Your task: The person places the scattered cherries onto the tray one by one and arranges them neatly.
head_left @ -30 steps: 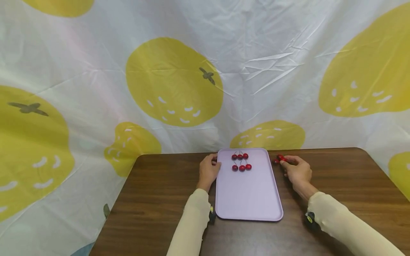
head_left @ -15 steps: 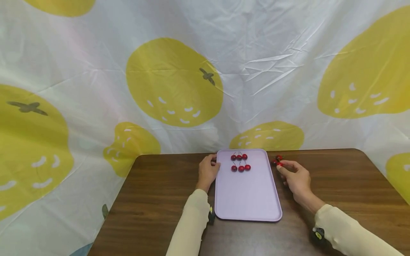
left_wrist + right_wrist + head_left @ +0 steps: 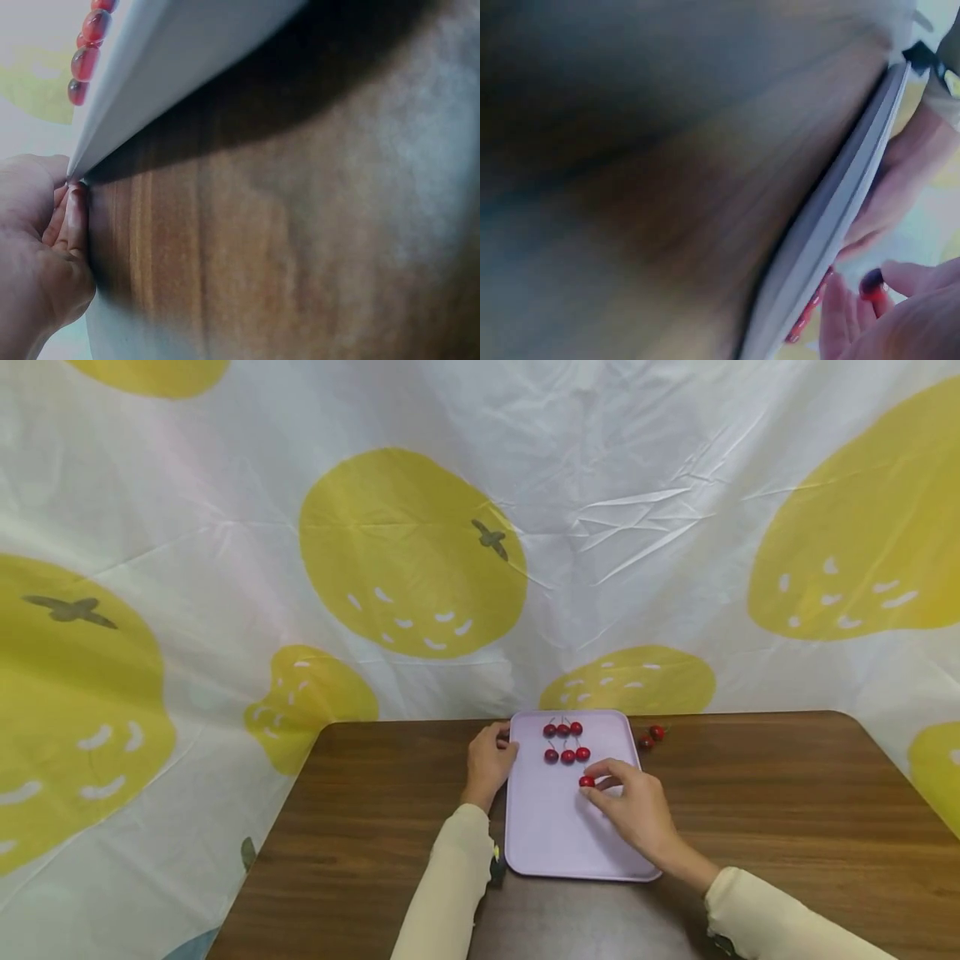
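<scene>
My right hand [image 3: 637, 802] is over the pale purple tray [image 3: 547, 835], pinching a red cherry [image 3: 587, 782] between thumb and fingertips. In the right wrist view this cherry [image 3: 871, 285] shows dark on one side. Two rows of three stemmed cherries lie at the tray's far end; the nearer row [image 3: 567, 757] is just beyond the held cherry. My left hand [image 3: 489, 764] grips the tray's left rim near the far corner. The left wrist view shows the thumb and fingers [image 3: 76, 214] meeting at the tray edge.
Two more cherries [image 3: 651, 737] lie on the brown wooden table [image 3: 787, 793], just right of the tray's far corner. Behind the table's far edge hangs a white curtain [image 3: 637, 552] printed with yellow fruit.
My right hand has picked up a cherry from the small group right of the tray and carried it left over the tray. My left hand has stayed at the rim.
</scene>
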Tool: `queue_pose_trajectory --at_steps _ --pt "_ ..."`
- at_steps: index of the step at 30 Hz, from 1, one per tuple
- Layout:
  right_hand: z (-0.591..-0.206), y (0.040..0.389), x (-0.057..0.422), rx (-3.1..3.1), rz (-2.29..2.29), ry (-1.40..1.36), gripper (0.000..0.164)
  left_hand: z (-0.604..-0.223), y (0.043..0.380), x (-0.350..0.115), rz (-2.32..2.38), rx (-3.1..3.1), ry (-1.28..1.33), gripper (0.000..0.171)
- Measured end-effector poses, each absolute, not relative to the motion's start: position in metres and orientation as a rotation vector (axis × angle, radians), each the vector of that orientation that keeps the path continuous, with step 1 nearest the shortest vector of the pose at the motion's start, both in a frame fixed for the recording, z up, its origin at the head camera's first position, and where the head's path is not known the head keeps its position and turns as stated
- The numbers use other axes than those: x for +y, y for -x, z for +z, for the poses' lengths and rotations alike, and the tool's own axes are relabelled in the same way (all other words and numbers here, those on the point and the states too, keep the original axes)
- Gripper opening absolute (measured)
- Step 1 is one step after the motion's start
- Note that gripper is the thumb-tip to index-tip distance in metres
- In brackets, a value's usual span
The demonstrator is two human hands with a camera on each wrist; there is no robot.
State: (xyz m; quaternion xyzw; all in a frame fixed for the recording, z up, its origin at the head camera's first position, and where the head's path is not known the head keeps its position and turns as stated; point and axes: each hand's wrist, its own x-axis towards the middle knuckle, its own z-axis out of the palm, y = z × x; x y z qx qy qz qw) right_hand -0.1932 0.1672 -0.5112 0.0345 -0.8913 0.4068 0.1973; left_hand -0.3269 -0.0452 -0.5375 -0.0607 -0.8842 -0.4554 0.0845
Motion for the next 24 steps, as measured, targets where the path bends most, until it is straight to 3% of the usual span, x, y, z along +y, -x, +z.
queue_pose_trajectory --at_steps 5,24 --pt "-0.509 0.200 0.148 -2.604 1.219 -0.179 0.017 -0.537 0.327 -0.045 -1.356 -2.629 0.182 0.034" --pt "-0.505 0.228 0.130 -2.772 1.226 -0.002 0.016 -0.542 0.332 -0.045 -1.354 -2.661 0.169 0.035"
